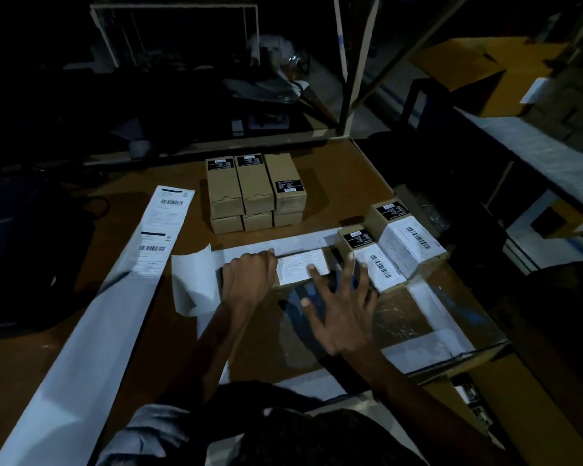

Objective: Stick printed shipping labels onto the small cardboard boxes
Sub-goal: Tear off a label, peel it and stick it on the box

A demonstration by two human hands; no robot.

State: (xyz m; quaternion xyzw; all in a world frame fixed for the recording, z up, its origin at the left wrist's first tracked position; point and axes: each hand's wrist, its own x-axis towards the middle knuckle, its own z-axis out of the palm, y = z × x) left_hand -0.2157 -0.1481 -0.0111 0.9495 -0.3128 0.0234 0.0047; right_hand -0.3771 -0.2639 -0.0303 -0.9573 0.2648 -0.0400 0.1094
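Observation:
A small cardboard box (320, 280) lies in front of me with a white shipping label (298, 265) on its top. My left hand (246, 280) grips the box's left end, fingers curled over its far edge. With fingers spread, my right hand (340, 307) hovers over the box's right end, its index fingertip touching the label. Two labelled boxes (389, 253) stand just right of it. Several brown boxes without shipping labels (254, 190) are stacked behind. A long strip of printed labels (148, 257) runs down the left.
Empty backing paper (293, 244) lies behind the box, and a curled piece (196, 284) sits left of my left hand. White paper strips (428, 311) lie on the brown table (344, 183) at right. Dark shelving frames the back and right.

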